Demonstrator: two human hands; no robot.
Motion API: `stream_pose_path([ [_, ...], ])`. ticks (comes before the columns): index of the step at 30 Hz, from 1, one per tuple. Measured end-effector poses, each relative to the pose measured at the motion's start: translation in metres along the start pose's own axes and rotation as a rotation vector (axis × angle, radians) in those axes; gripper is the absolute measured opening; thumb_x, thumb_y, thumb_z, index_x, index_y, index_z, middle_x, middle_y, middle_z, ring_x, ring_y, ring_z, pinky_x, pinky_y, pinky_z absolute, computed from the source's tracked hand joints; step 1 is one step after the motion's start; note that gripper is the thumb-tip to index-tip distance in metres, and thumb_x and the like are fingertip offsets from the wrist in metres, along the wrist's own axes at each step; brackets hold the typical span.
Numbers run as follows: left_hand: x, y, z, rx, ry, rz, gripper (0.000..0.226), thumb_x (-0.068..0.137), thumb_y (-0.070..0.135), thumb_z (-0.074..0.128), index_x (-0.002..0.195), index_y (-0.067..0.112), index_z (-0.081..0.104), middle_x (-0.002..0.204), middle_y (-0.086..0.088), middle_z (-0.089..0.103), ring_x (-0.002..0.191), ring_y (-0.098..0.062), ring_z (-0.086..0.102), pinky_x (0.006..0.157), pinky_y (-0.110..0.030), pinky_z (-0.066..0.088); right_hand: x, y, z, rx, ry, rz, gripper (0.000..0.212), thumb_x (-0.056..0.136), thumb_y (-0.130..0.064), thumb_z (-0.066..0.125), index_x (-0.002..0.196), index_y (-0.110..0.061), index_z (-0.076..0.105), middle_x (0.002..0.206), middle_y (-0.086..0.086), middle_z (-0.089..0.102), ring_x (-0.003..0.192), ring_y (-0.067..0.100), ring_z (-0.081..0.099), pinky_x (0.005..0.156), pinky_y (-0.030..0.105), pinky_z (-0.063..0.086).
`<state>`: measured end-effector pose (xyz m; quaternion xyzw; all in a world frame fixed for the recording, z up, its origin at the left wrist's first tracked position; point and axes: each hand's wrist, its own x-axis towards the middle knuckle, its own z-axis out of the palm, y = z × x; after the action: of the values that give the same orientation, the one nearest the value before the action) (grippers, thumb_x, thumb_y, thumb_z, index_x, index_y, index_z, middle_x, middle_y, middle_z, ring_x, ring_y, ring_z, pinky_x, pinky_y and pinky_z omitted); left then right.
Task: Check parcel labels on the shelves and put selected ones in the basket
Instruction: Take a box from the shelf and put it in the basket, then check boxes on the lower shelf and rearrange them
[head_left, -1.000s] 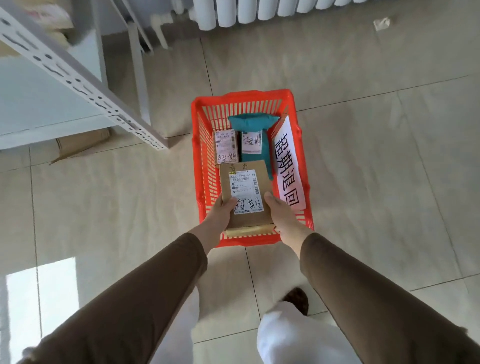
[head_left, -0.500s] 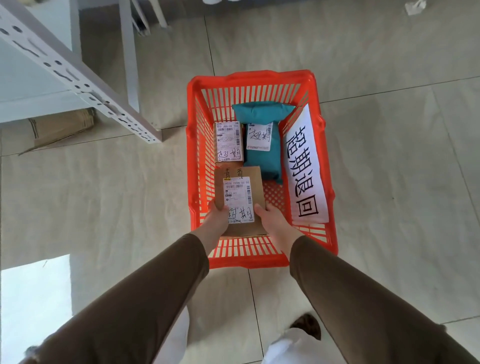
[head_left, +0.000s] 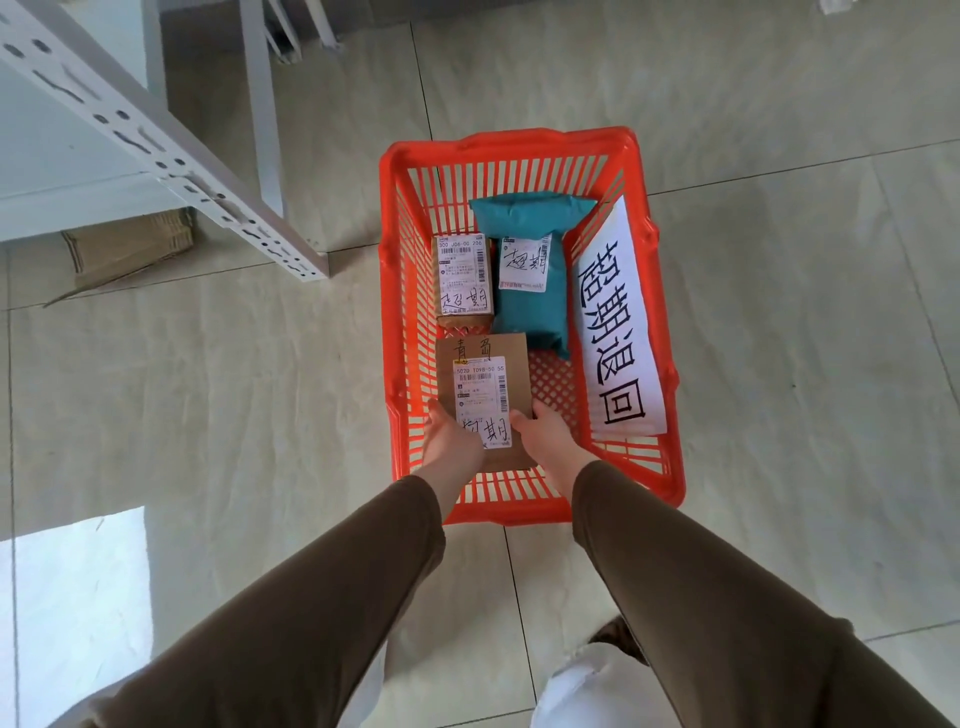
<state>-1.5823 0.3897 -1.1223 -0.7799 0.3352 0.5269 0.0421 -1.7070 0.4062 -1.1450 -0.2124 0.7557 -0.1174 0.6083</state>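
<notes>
Head camera, looking straight down: a tiled floor (head_left: 779, 312) is carrying a red plastic basket (head_left: 670, 483), and a white metal shelf (head_left: 156, 150) is jutting in over the floor's far-left corner with flattened cardboard (head_left: 124, 254) lying under it. A paper sign (head_left: 618, 322) with large handwritten characters is leaning along the basket's right wall. A teal mailer bag (head_left: 530, 301) is lying against the far wall, a small labelled box (head_left: 464, 280) just beside it on the left. The flat brown parcel (head_left: 485, 374), label up, is now sitting low inside the basket's near-left part; a second ago it was being held up at the near rim. The left hand (head_left: 449, 441) and right hand (head_left: 545, 434) are still gripping its near corners, thumbs on top. Judging by this, the parcel is as good as delivered; letting go is what remains before more labels get checked.
</notes>
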Motion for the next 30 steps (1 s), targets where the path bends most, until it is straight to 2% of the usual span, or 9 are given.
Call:
stream_pose_path([
  [3,-0.024,0.003,-0.015,-0.01,-0.055,0.112,0.065,0.103,0.004,0.053,0.159,0.025,0.029,0.152,-0.006,0.055,0.083,-0.016,0.07,0.047,-0.017,0.052,-0.033,-0.008,-0.007,0.014,-0.026,-0.024,0.039,0.106,-0.022,0.048,0.144,-0.016,0.055,0.137,0.003,0.064,0.116,0.019,0.059,0.093,0.026,0.046],
  [5,-0.051,0.01,-0.03,-0.013,-0.082,0.169,0.057,0.105,0.007,0.053,0.156,0.024,0.035,0.149,-0.007,0.056,0.074,-0.013,0.063,0.04,-0.015,0.043,-0.067,-0.023,-0.015,0.01,-0.024,-0.057,0.034,0.106,-0.025,0.046,0.137,-0.015,0.06,0.129,0.001,0.066,0.114,0.02,0.059,0.088,0.027,0.047],
  [10,-0.129,0.029,-0.092,-0.111,-0.053,0.206,0.062,0.103,0.021,0.057,0.159,0.021,0.032,0.148,-0.007,0.055,0.11,-0.026,0.062,0.07,-0.03,0.051,-0.161,-0.082,-0.038,0.018,-0.007,-0.148,0.025,0.104,-0.023,0.049,0.115,-0.011,0.067,0.121,0.01,0.07,0.115,0.028,0.065,0.103,0.047,0.051],
  [13,-0.192,0.046,-0.145,-0.202,-0.036,0.21,0.059,0.105,0.025,0.057,0.158,0.015,0.033,0.148,-0.003,0.054,0.126,-0.03,0.058,0.096,-0.036,0.05,-0.238,-0.135,-0.049,-0.019,0.018,-0.2,0.018,0.101,-0.028,0.053,0.098,-0.013,0.063,0.102,0.014,0.07,0.101,0.035,0.069,0.08,0.035,0.054],
  [15,-0.237,0.06,-0.185,-0.243,-0.013,0.236,0.067,0.105,0.026,0.059,0.163,0.012,0.026,0.155,-0.006,0.047,0.142,-0.03,0.047,0.1,-0.033,0.04,-0.295,-0.173,-0.053,0.005,0.002,-0.24,0.014,0.105,-0.021,0.052,0.092,-0.018,0.057,0.083,-0.001,0.065,0.082,0.022,0.065,0.066,0.022,0.047],
  [17,-0.283,0.07,-0.228,-0.273,0.02,0.278,0.072,0.104,0.023,0.061,0.164,0.013,0.023,0.166,-0.01,0.036,0.148,-0.029,0.041,0.1,-0.032,0.037,-0.348,-0.21,-0.054,-0.014,-0.019,-0.31,0.012,0.104,-0.023,0.053,0.111,-0.018,0.062,0.095,-0.007,0.07,0.09,0.017,0.068,0.071,0.022,0.052],
  [21,-0.375,0.087,-0.319,-0.369,0.112,0.385,0.067,0.103,0.019,0.062,0.162,0.015,0.03,0.165,-0.01,0.037,0.15,-0.027,0.038,0.11,-0.032,0.034,-0.455,-0.289,-0.048,-0.103,-0.031,-0.505,0.048,0.101,-0.029,0.057,0.148,-0.019,0.052,0.143,-0.004,0.059,0.131,0.014,0.056,0.112,0.036,0.044],
  [26,-0.472,0.096,-0.436,-0.454,0.294,0.573,0.065,0.102,0.024,0.065,0.159,0.02,0.035,0.163,-0.003,0.04,0.151,-0.022,0.038,0.121,-0.041,0.035,-0.561,-0.38,-0.023,-0.218,-0.091,-0.782,0.046,0.103,-0.026,0.058,0.147,-0.018,0.052,0.145,0.001,0.059,0.129,0.012,0.055,0.1,0.024,0.038],
  [30,-0.531,0.084,-0.516,-0.532,0.418,0.655,0.064,0.102,0.026,0.066,0.159,0.023,0.037,0.162,-0.001,0.042,0.149,-0.02,0.04,0.117,-0.036,0.036,-0.633,-0.438,0.018,-0.271,-0.147,-0.964,0.044,0.103,-0.028,0.058,0.146,-0.022,0.052,0.147,-0.004,0.058,0.128,0.01,0.055,0.113,0.034,0.041],
])
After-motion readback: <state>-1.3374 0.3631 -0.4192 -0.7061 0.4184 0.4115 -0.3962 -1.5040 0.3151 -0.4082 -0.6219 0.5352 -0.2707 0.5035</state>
